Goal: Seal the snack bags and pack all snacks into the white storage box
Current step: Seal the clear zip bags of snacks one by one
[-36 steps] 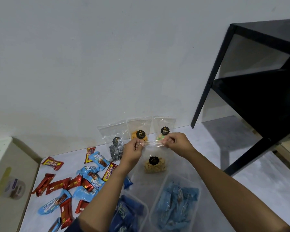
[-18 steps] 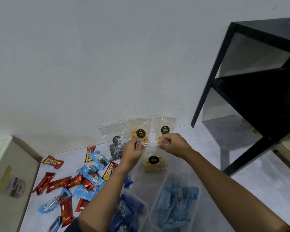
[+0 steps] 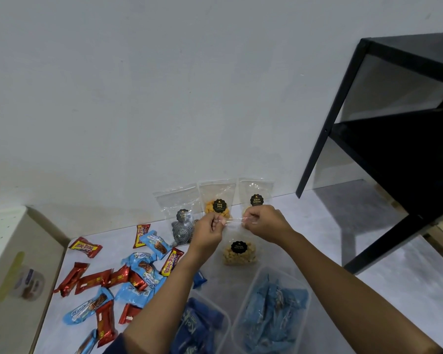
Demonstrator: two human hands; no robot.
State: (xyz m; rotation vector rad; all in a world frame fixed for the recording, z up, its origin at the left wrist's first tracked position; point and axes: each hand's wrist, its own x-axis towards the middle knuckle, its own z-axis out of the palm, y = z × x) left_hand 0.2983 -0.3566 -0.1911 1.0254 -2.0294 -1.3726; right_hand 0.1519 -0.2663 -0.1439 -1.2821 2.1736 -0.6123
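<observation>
The right hand [image 3: 262,222] hides the contents of the Biskuit Gemrose bag [image 3: 256,187]; the left hand [image 3: 210,232] covers part of the spiral-biscuit bag [image 3: 177,200]. The picture's bottom edge cuts off the left tub [image 3: 221,310] and the right tub [image 3: 306,290]. The label of the held bag [image 3: 238,256] is too blurred to read.

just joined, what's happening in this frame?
A person looks to be sealing a clear zip bag of pale nuts with a black label: left hand and right hand pinch its top strip. Three more clear snack bags lean on the wall; red and blue wrapped bars lie loose at left.
</observation>
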